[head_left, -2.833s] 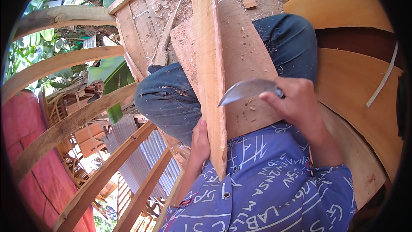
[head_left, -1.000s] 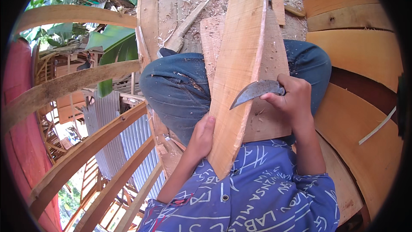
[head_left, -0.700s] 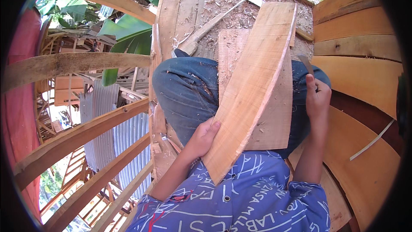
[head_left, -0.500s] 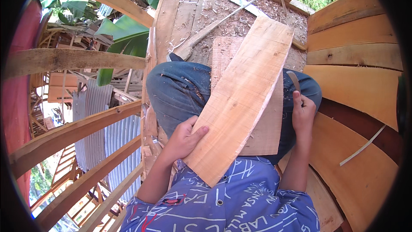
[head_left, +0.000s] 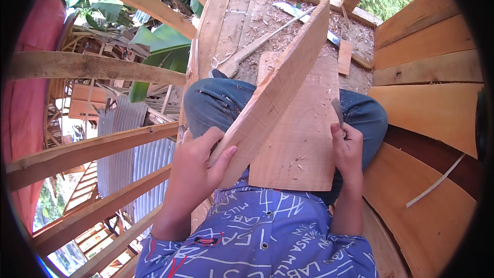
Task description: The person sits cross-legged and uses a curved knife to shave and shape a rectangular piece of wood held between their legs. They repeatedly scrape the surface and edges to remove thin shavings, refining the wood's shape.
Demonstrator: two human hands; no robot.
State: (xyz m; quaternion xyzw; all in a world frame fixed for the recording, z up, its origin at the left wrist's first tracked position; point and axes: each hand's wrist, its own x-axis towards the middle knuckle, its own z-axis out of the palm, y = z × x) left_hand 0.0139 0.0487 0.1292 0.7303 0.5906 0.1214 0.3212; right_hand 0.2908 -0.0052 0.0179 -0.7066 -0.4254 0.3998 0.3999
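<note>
My left hand (head_left: 198, 162) grips the near end of a long pale wooden plank (head_left: 280, 85), which slants up and away to the right. Beneath it a wider flat board (head_left: 301, 144) lies across my lap on blue jeans (head_left: 218, 103). My right hand (head_left: 347, 149) rests at that board's right edge and holds a curved metal blade (head_left: 337, 110), which points away from me along the edge. Only a narrow part of the blade shows.
Ahead lies a plank deck (head_left: 242, 25) strewn with wood shavings, with a long-handled tool (head_left: 257, 46) and a small wood offcut (head_left: 345, 56) on it. Curved hull planks (head_left: 432, 98) rise on the right. On the left, open wooden ribs (head_left: 92, 146) look down on corrugated metal sheets (head_left: 139, 159).
The plank has turned from nearly upright on its edge to slanting flatter across the lap. My right hand dropped the blade from the plank's face to the board's right edge.
</note>
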